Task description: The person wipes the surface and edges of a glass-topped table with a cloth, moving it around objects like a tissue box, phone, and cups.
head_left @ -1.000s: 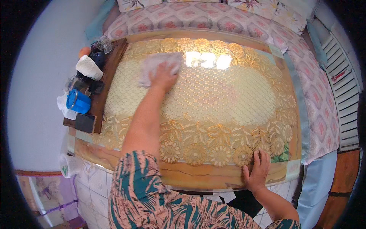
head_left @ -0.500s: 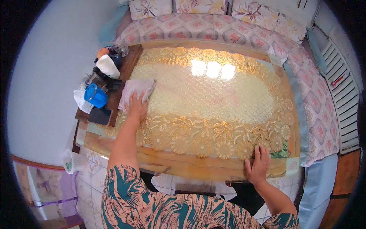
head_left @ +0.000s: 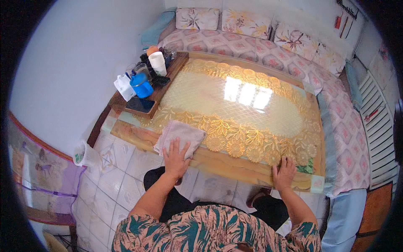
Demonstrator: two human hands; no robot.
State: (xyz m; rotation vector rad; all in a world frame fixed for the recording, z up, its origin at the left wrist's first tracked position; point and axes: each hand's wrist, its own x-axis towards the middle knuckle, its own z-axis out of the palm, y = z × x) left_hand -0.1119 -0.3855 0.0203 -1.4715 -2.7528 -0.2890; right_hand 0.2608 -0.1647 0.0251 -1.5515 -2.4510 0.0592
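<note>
Lying flat beneath the left hand, the folded pale mauve cloth has slid from beside the dark-brown wooden board to the near edge of the glossy, gold-lace-patterned table, so it now covers that border instead. The left hand is spread, pressing rather than gripping. Ahead and left of it, the board carries a bright blue mug; well to its right, the right hand rests open on the table.

The cloth lies on the table before the tray, with the sofa behind the table.
</note>
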